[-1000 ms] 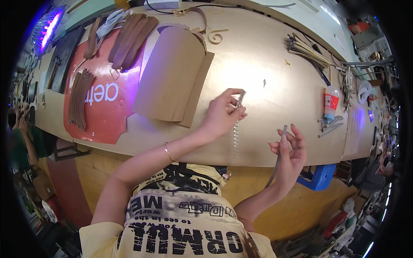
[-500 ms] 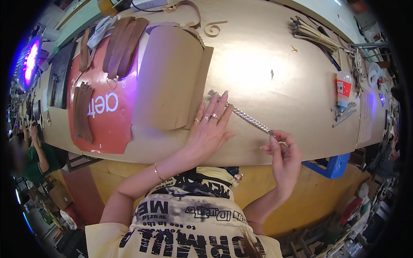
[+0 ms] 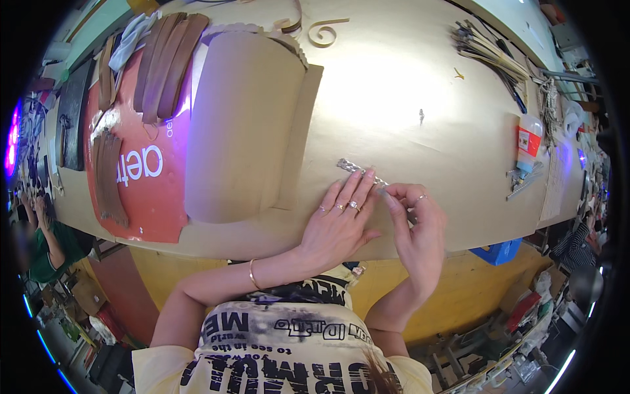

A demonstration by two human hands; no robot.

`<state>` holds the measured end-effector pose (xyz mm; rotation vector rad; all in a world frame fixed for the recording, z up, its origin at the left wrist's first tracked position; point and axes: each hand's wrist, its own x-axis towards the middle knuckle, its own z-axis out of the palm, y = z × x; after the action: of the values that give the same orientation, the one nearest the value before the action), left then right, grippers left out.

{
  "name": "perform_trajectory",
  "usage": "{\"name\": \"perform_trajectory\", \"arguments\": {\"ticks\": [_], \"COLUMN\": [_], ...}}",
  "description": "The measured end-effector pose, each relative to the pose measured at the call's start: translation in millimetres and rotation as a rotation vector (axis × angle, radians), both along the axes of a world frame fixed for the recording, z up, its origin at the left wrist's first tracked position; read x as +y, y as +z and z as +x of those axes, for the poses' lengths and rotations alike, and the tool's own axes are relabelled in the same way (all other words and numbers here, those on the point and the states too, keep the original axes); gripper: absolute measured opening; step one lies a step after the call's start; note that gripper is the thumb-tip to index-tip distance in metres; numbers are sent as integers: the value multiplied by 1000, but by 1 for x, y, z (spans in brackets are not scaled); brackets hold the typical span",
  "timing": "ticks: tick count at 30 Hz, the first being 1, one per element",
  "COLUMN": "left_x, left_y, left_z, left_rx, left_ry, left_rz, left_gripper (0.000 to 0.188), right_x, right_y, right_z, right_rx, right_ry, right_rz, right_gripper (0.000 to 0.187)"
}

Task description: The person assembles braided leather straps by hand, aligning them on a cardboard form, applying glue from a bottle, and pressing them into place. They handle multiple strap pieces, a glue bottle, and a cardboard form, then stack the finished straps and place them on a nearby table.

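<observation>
A short silvery braided cord (image 3: 348,164) lies on the brown-covered table. My left hand (image 3: 340,223) rests flat over part of it, fingers stretched out and the fingertips pressing on the braid. One end of the braid sticks out beyond these fingertips. Right beside them, my right hand (image 3: 420,226) pinches the braid between thumb and forefinger. The rest of the cord is hidden under my hands.
To the left, a curved brown sheet (image 3: 246,125) lies beside a red sheet (image 3: 141,190) bearing brown leather strips (image 3: 177,65). A glue bottle (image 3: 527,144) and a bundle of thin strips (image 3: 489,52) are at the right. A blue crate (image 3: 497,252) stands below the table edge.
My right hand has slid left along the braid, up to my left fingertips. The left hand has shifted slightly right and down, and more of the braid's far end shows.
</observation>
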<state>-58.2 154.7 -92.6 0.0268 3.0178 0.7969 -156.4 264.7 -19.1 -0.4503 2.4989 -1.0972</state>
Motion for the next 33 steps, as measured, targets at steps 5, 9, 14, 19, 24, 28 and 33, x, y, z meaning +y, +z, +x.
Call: {"name": "perform_trajectory", "arguments": {"ticks": [5, 9, 14, 19, 24, 28, 33], "left_x": [-17, -29, -31, -34, -38, -39, -40], "left_y": [6, 10, 5, -1, -4, -3, 0], "left_z": [14, 21, 17, 20, 24, 25, 24], "left_rx": [8, -19, -22, -26, 21, 33, 27], "left_ry": [29, 60, 27, 0, -14, -19, -14], "left_rz": [24, -36, -194, -180, -127, -125, -131], "left_gripper": [72, 74, 74, 69, 65, 62, 60], "right_x": [-18, -24, -35, -55, -55, -54, -56], "right_y": [-20, -28, -26, -36, -40, -41, -41], "right_z": [-3, -3, -4, -7, -6, -6, -7], "right_rx": [-94, -161, -162, -253, -269, -266, -270], "right_ry": [-50, -72, -49, 17, -3, -3, -6], "right_rz": [-18, -50, -40, -172, -198, -194, -171], "right_gripper": [11, 14, 14, 15, 26, 28, 30]}}
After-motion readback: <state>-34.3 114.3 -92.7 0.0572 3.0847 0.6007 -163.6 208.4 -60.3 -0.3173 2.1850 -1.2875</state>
